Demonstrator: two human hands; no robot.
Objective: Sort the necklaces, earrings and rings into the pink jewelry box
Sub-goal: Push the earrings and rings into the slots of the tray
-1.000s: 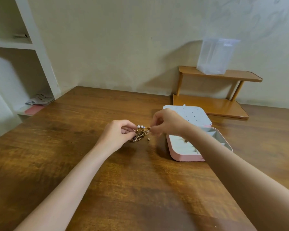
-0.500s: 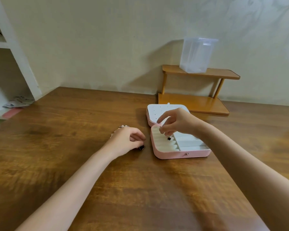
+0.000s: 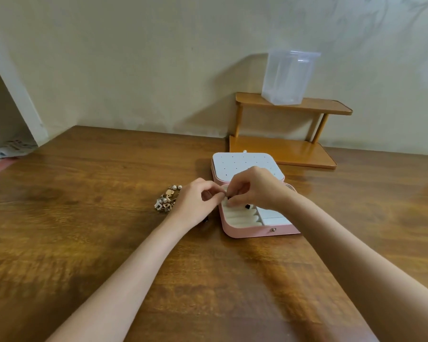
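At frame centre, the left hand (image 3: 195, 201) and right hand (image 3: 253, 191) meet over the open pink jewelry box (image 3: 255, 225), fingertips pinching something tiny, mostly hidden. A tangled jewelry pile (image 3: 167, 199) lies just left.

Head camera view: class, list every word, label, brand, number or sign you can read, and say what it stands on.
None can be read.
Printed papers on the low shelf at the left: colour patches only, too blurred to read.
Pink jewelry box, clear plastic container, wooden rack: no lettering shows.
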